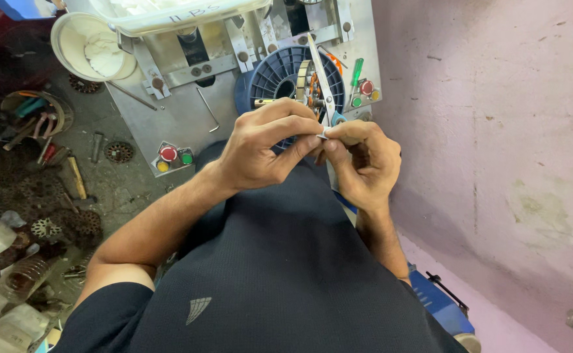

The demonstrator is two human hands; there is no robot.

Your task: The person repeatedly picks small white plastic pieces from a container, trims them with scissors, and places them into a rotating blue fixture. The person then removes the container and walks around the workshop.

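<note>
Dark shirt [280, 274] below; white scrap [324, 133] pinched between both hands' fingertips.

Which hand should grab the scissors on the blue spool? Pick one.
Right, probably. The right hand sits just beneath the scissors handle, while the left hand is farther off; both pinch a small white piece.

A person in a dark navy short-sleeved shirt [286, 274] of fine ribbed knit, a small grey winged emblem [198, 309] on its front, forearms bare below the sleeves
</note>
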